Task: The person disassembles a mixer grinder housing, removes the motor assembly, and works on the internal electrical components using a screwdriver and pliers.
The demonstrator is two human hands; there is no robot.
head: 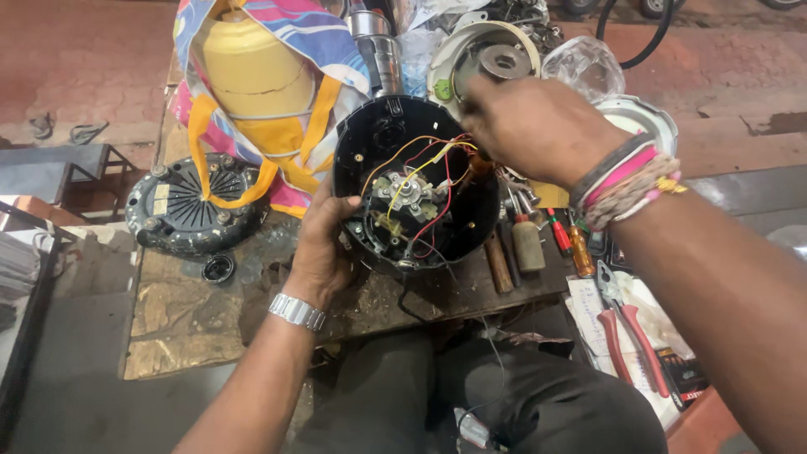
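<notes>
Worn wooden workbench [181,324] on a reddish stone floor [76,59], in daylight

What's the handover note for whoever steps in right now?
Left hand: grips the rim of the open black housing, holding it tilted on the workbench.
Right hand: at the housing's upper right edge, on the wires; what the fingers hold is hidden.
Done: housing open, motor exposed.
Left: wiring loose, housing not closed.
Pliers and screwdrivers lie to the right.

Bare forearms, no sleeves. The left wrist wears a silver metal link watch band [297,311]. The right wrist carries stacked bracelets [626,181]: grey, bright pink, and braided beige thread. Dark trousers [471,395] cover the legs.
</notes>
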